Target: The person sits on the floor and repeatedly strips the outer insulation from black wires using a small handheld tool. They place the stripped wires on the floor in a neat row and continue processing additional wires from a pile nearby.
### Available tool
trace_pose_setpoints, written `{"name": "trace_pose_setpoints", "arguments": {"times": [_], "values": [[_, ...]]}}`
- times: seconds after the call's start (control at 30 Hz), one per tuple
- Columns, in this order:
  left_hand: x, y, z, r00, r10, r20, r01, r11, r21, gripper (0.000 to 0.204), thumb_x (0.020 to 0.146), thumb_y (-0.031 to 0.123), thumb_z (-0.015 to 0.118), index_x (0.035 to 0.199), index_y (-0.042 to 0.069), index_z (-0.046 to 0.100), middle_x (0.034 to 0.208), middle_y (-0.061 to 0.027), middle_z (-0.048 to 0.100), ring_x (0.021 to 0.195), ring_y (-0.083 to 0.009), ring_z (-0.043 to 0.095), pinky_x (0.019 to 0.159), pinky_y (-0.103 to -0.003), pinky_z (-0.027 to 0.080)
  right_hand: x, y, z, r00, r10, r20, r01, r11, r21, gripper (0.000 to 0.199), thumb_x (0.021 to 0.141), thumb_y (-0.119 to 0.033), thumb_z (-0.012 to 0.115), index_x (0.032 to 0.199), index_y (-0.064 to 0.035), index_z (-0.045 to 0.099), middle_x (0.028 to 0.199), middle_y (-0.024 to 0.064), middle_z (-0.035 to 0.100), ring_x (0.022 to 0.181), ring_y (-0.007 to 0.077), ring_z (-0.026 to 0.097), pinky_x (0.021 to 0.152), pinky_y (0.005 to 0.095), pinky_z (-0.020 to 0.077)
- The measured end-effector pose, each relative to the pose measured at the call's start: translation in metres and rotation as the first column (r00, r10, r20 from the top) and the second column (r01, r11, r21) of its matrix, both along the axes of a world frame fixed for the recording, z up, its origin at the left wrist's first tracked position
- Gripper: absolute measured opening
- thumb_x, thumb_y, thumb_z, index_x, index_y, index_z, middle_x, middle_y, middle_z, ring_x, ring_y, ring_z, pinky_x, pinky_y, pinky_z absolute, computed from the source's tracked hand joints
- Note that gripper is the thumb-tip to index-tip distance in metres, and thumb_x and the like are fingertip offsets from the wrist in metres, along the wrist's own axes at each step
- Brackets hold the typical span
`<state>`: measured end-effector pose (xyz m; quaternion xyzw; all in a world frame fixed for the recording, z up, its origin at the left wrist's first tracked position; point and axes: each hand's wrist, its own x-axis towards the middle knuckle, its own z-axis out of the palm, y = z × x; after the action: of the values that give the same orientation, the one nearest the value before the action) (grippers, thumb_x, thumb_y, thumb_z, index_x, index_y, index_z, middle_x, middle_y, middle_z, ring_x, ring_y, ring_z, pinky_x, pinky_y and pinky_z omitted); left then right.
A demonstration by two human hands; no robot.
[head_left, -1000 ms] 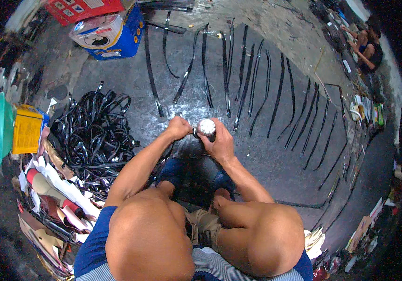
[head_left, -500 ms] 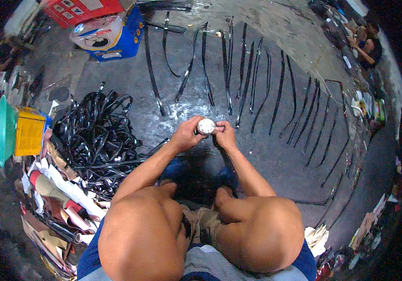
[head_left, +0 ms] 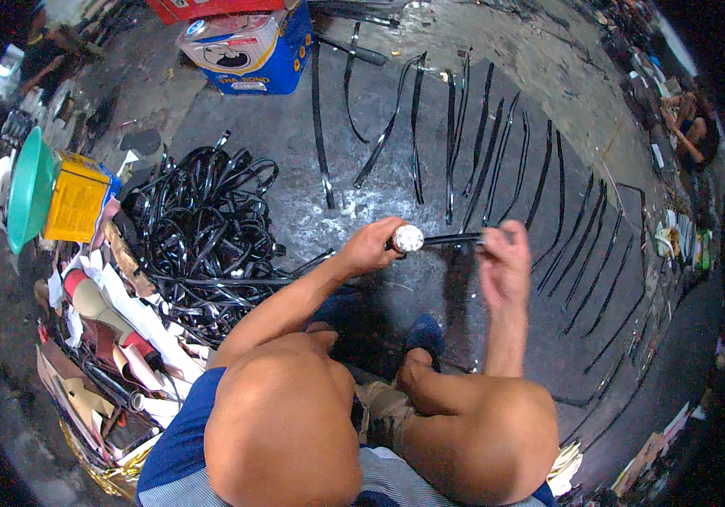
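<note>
Head view looks down over a person squatting on a grey concrete floor (head_left: pixel 430 51), bare knees low in the frame. His left hand (head_left: pixel 372 247) is closed around a small round white-topped object (head_left: pixel 408 238), which looks like a brush head or a roll, though I cannot tell which. A thin black strip (head_left: pixel 451 240) runs from that object across to the right hand (head_left: pixel 504 264), whose fingers are pinched shut on the strip's far end, so it stretches level between the two hands above the floor. Beyond the hands, a row of long black strips (head_left: pixel 497 160) lies spread side by side on the concrete, fanning away to the right. To the person's left sits a tangled heap of glossy black strips (head_left: pixel 206 228). Beside that heap are a yellow box (head_left: pixel 76 196) and a green plastic basin (head_left: pixel 28 188), and a blue-and-white carton (head_left: pixel 248 46) stands at the far edge.
</note>
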<state>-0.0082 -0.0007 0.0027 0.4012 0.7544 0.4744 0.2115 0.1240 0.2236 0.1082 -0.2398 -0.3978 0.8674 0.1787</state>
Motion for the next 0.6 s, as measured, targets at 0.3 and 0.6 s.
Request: {"name": "trace_pose_setpoints", "arguments": {"times": [0.3, 0.6], "values": [[0.005, 0.010, 0.004, 0.993, 0.055, -0.108, -0.063, 0.996, -0.065, 0.050, 0.076, 0.008, 0.080, 0.121, 0.003, 0.060, 0.116, -0.0172, 0.066, 0.107, -0.0373, 0.064, 0.091, -0.041, 0.053, 0.075, 0.055, 0.211, 0.829, -0.067, -0.555, 0.068, 0.998, -0.020, 0.032, 0.096, 0.000, 0.055, 0.127, 0.0027, 0.046, 0.100, 0.0100, 0.056, 0.085, 0.0174, 0.052, 0.081, 0.0312, 0.0452], [-0.047, -0.025, 0.033, 0.970, 0.150, -0.190, -0.172, 0.980, -0.104, 0.086, 0.067, 0.009, 0.075, 0.147, 0.004, 0.043, 0.147, -0.0190, 0.048, 0.138, -0.0354, 0.043, 0.117, -0.042, 0.033, 0.070, 0.190, 0.247, 0.754, -0.631, -0.182, 0.567, 0.485, 0.665, 0.042, 0.092, -0.009, 0.071, 0.128, -0.0011, 0.051, 0.104, 0.0094, 0.066, 0.097, 0.0191, 0.063, 0.082, 0.0313, 0.0512]]}}
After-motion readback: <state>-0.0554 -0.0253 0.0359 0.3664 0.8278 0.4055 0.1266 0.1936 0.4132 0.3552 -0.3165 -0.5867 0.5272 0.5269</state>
